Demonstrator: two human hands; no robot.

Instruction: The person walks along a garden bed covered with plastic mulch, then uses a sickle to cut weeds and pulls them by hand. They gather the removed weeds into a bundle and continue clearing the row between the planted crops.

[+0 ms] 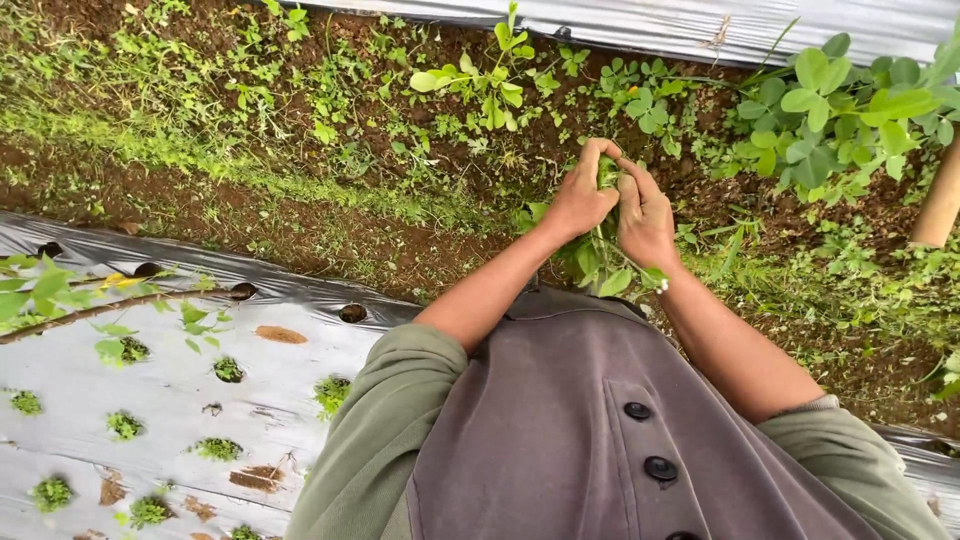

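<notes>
Just above the middle of the frame, the left hand (578,200) and right hand (645,215) meet over a bunch of green weeds (606,172), fingers of both curled tight around the leafy stems, which trail down between the wrists. The plants look light, limp and easily torn; a hold low on the stems seems firmest. Silver plastic mulch (170,385) with planting holes fills the lower left.

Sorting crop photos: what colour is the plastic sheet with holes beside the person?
Silvery grey plastic sheet, with green seedlings in its holes; head view.
</notes>
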